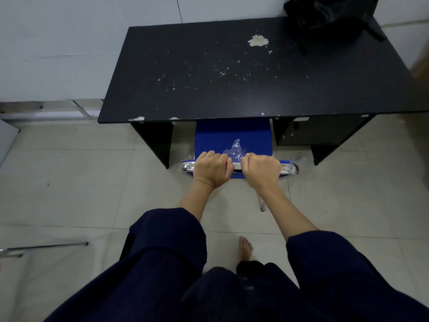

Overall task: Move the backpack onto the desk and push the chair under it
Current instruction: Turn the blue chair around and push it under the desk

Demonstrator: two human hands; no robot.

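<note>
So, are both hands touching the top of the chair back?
Touching. The head view shows the left hand and the right hand closed around the chrome top rail of the blue chair, fingers curled over it.

Dim, even light, soft overall, with wide-angle bending at the edges.

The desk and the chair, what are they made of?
The desk looks like board with a matte black coating: pale chips show where it has flaked. The chair seat seems blue woven fabric, and its top rail is shiny, mirror-like metal, probably chrome. Both hands grip that rail: left hand, right hand.
</note>
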